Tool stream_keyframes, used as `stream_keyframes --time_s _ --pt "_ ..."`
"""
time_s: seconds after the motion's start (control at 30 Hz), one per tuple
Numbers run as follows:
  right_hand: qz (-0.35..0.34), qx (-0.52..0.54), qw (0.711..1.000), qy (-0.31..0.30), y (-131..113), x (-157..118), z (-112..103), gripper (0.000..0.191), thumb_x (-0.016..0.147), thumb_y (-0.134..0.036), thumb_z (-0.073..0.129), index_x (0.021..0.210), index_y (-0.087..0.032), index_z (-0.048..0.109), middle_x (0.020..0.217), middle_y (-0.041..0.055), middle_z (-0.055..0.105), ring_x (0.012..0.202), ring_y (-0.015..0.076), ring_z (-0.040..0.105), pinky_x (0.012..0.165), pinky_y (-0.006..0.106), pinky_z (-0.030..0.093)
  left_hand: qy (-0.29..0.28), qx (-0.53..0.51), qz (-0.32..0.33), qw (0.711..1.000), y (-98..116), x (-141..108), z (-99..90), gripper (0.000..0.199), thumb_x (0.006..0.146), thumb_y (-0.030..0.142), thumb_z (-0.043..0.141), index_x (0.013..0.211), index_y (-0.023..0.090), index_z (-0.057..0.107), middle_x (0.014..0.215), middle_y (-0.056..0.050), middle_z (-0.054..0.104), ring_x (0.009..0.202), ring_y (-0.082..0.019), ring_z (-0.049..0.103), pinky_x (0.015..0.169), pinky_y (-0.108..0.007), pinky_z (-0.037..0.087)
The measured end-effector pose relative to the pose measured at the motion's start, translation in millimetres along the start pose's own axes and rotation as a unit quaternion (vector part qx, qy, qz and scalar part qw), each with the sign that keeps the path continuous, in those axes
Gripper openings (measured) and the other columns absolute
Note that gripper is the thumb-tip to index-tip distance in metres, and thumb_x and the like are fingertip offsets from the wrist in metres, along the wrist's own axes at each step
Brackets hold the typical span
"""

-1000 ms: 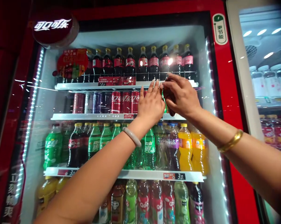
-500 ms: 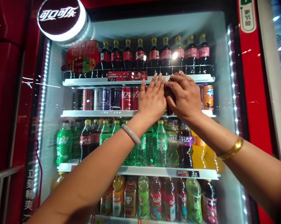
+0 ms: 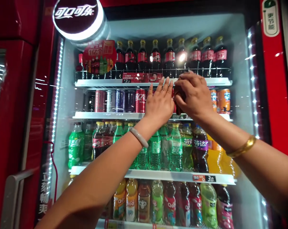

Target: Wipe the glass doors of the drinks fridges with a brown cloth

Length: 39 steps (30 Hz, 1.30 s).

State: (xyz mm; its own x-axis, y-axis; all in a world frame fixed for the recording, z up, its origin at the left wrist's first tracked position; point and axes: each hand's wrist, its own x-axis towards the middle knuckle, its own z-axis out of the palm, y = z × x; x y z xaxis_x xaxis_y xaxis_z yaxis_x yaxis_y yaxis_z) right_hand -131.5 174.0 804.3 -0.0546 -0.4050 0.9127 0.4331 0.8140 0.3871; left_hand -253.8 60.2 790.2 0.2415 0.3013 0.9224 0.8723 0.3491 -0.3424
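My left hand (image 3: 160, 102) lies flat with its fingers spread against the glass door of a lit drinks cooler, a grey bangle (image 3: 139, 137) on its wrist. Close to its right, my right hand (image 3: 194, 92) is raised with bent fingers, and its fingertips are partly hidden; whether anything is between them I cannot make out. A gold bangle (image 3: 242, 147) circles the right wrist. Behind the hands stand dark cola bottles (image 3: 155, 57) on the top shelf and cans (image 3: 120, 101) on the shelf below.
Green bottles (image 3: 176, 149) and other drinks fill the third shelf, with juice bottles (image 3: 131, 200) on the lowest. A round lit sign (image 3: 77, 16) is at the upper left. A metal handle (image 3: 13, 194) stands out at the lower left.
The cooler has shifted right in the view. My right hand has bent its fingers more and turned slightly, while my left hand stays flat beside it.
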Motion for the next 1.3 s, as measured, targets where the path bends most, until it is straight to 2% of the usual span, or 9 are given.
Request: stream_keyframes --time_s 0.17,0.3,0.43,0.67,0.77,0.9,1.0,1.13,1.3 --pt "-0.089 0.039 0.995 -0.022 0.6 -23.2 -9.8 0.038 0.09 -0.026 0.059 0.127 -0.03 0.063 0.14 0.0067 0.062 0.139 0.034 0.052 0.115 0.06 0.047 0.003 0.013 -0.002 1.0 -14.9 -12.8 -5.3 0.062 0.102 0.028 0.029 0.162 0.014 0.026 0.172 -0.01 0.023 0.162 -0.024 0.012 0.132 -0.05 0.002" --pt "-0.041 0.024 0.999 0.002 1.2 0.8 -0.2 0.032 0.09 -0.028 0.061 0.121 -0.029 0.066 0.136 0.0091 0.065 0.133 0.0354 0.055 0.114 0.06 0.047 0.004 0.006 0.002 1.0 -21.4 -16.1 -6.6 0.064 0.101 0.027 0.034 0.163 0.019 0.023 0.172 -0.008 0.023 0.162 -0.024 0.012 0.132 -0.051 0.0" --pt "-0.017 0.031 0.999 0.015 -26.1 21.5 16.7 0.033 0.09 -0.027 0.06 0.122 -0.03 0.065 0.137 0.0101 0.064 0.136 0.0351 0.053 0.115 0.063 0.044 0.004 0.005 -0.007 1.0 -24.5 -17.5 -8.3 0.068 0.097 0.023 0.038 0.163 0.018 0.023 0.173 -0.007 0.023 0.162 -0.022 0.007 0.132 -0.05 -0.006" --pt "-0.098 0.05 0.994 -0.026 -36.4 -11.3 4.7 0.037 0.088 -0.026 0.061 0.125 -0.03 0.064 0.138 0.008 0.064 0.138 0.0335 0.054 0.113 0.061 0.047 -0.001 0.019 -0.018 1.0 -51.2 -34.1 -20.5 0.063 0.102 0.03 0.028 0.164 0.016 0.021 0.173 -0.009 0.018 0.162 -0.024 0.007 0.132 -0.054 -0.001" --pt "-0.069 0.036 0.997 0.005 -35.9 5.9 12.9 0.033 0.087 -0.026 0.063 0.12 -0.027 0.067 0.134 0.0104 0.067 0.132 0.0348 0.057 0.11 0.058 0.049 0.0 0.032 -0.021 0.999 -56.3 -33.3 -20.7 0.063 0.103 0.031 0.029 0.164 0.017 0.021 0.173 -0.008 0.02 0.162 -0.023 0.008 0.132 -0.052 0.0" --pt "-0.03 0.02 0.999 0.04 -62.3 30.7 30.6 0.03 0.087 -0.025 0.063 0.116 -0.023 0.069 0.131 0.013 0.068 0.126 0.0345 0.06 0.109 0.056 0.05 0.006 0.033 -0.035 0.999 -61.3 -29.5 -20.8 0.065 0.101 0.026 0.029 0.164 0.016 0.018 0.173 -0.007 0.021 0.162 -0.023 0.008 0.133 -0.051 -0.001" --pt "-0.065 0.037 0.997 0.014 -80.4 22.3 30.9 0.03 0.09 -0.025 0.058 0.118 -0.026 0.067 0.134 0.0101 0.067 0.131 0.0327 0.057 0.111 0.056 0.049 0.006 0.024 -0.044 0.999 -71.9 -32.7 -25.9 0.065 0.101 0.024 0.029 0.165 0.018 0.018 0.173 -0.006 0.022 0.162 -0.022 0.009 0.133 -0.051 0.0" --pt "-0.1 0.039 0.994 -0.007 -74.7 13.4 27.6 0.034 0.089 -0.024 0.059 0.121 -0.031 0.065 0.135 0.0069 0.066 0.132 0.0321 0.057 0.11 0.059 0.049 0.01 0.012 -0.057 0.998 -90.9 -39.2 -31.6 0.064 0.102 0.028 0.027 0.163 0.013 0.021 0.173 -0.01 0.021 0.162 -0.026 0.013 0.132 -0.055 0.001" --pt "-0.026 0.026 0.997 0.06 -84.4 47.4 49.3 0.031 0.088 -0.024 0.059 0.118 -0.029 0.067 0.13 0.0097 0.066 0.127 0.0349 0.059 0.108 0.061 0.05 0.035 0.012 -0.073 0.997 -104.9 -39.4 -32.4 0.062 0.102 0.028 0.027 0.163 0.014 0.024 0.171 -0.01 0.026 0.161 -0.025 0.017 0.132 -0.056 0.002"
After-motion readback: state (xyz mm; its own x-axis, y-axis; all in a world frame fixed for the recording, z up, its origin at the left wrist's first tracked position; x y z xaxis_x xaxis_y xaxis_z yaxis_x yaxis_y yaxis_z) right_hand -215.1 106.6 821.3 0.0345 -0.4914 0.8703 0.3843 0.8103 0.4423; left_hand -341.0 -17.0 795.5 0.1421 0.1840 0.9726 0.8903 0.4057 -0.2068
